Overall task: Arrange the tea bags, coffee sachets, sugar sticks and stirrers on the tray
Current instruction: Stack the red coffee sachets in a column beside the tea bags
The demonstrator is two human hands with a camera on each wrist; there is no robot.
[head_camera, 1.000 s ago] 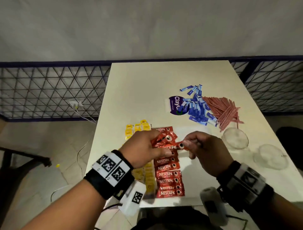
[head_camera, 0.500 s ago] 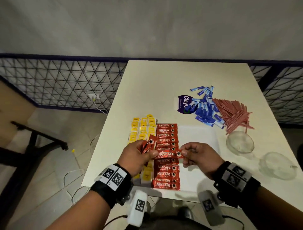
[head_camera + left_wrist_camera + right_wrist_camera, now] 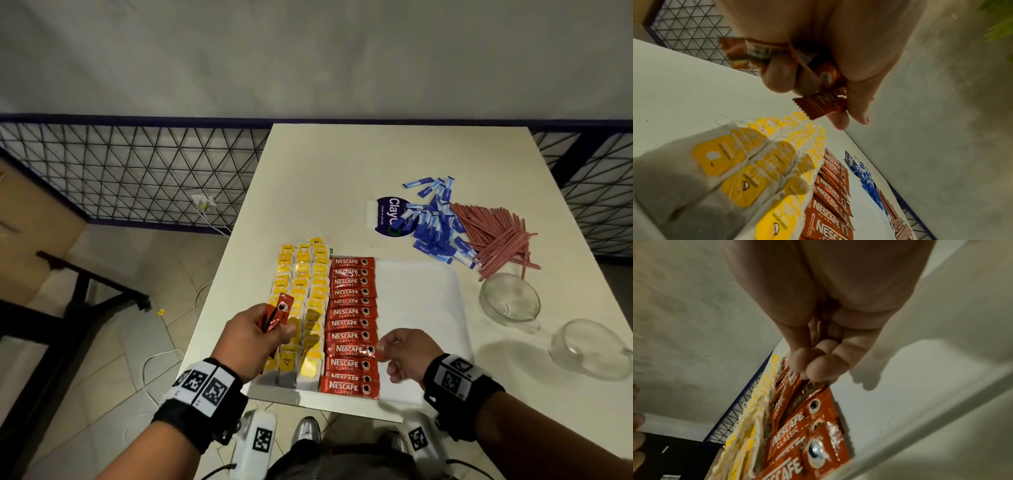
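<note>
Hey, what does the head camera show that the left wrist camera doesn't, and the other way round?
Only the head view shows the right hand pinching the end of a coffee sachet in the red column, the two glass cups and the white tray's bare right part.

Only the left wrist view shows the underside of the left hand, its fingers curled round the spare sachets.

Both show the yellow tea bags, the red sachet column, the blue sugar sticks and the red stirrers.
</note>
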